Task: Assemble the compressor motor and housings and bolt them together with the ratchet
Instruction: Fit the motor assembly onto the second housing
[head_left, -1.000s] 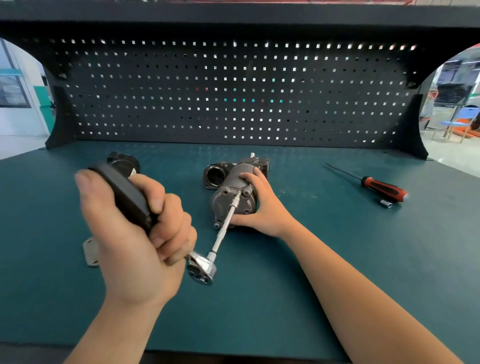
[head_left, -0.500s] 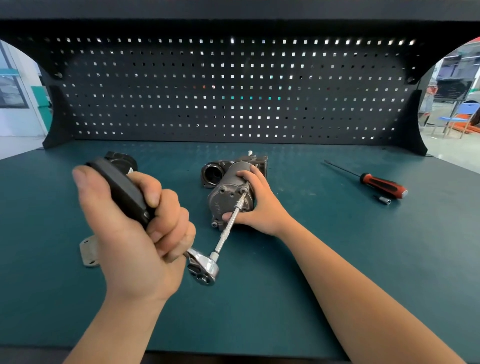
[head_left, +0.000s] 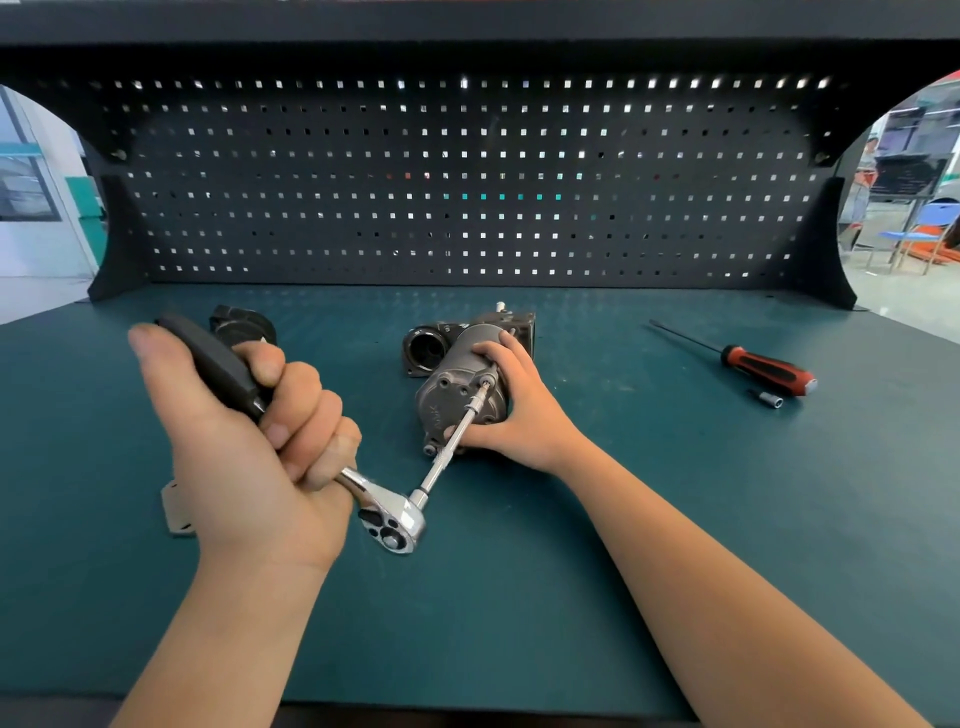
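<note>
The grey compressor motor housing lies on its side in the middle of the green bench, its bolted end plate facing me. My right hand grips its right side. My left hand grips the black handle of the ratchet. The ratchet's long extension bar runs up to a bolt at the upper right of the end plate. A second housing with a round opening sits just behind the motor.
A black cylindrical part stands at the back left. A flat metal plate peeks out from under my left hand. A red-handled screwdriver and a small socket lie at the right. The pegboard walls off the back.
The ratchet's socket end has moved from the lower part of the end plate up to its upper right bolt. My left hand swung the handle slightly; my right hand kept its grip.
</note>
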